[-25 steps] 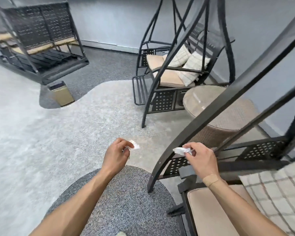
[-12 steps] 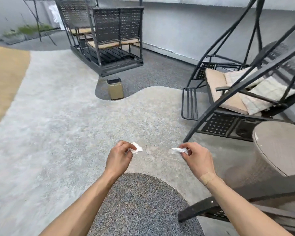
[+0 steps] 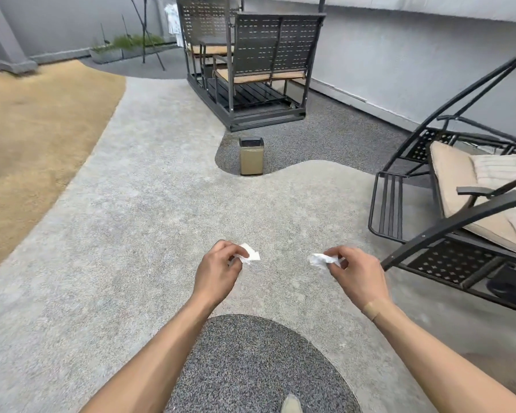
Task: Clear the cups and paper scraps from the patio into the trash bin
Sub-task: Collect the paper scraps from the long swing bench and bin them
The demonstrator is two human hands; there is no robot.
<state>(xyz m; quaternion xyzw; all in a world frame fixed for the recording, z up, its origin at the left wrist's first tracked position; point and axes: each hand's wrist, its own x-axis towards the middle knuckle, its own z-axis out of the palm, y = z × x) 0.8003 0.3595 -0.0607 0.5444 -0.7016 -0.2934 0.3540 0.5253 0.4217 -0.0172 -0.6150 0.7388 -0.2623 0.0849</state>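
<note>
My left hand (image 3: 218,271) pinches a crumpled white paper scrap (image 3: 250,254) between thumb and fingers. My right hand (image 3: 356,274) pinches a second crumpled white paper scrap (image 3: 320,260) the same way. Both hands are held out in front of me above the pale patio floor. A small gold trash bin (image 3: 251,156) with a dark open top stands on the floor straight ahead, well beyond both hands. No cups are in view.
A black metal swing seat (image 3: 471,201) with beige cushions stands at the right. Another black swing bench (image 3: 251,70) stands behind the bin by the grey wall. A dark round floor patch (image 3: 251,368) lies under my arms. Tan ground (image 3: 36,123) spreads at the left.
The view has turned left, away from the swing seat and round table. The bin has come to the centre ahead and looks nearer. Both hands keep hold of their scraps.
</note>
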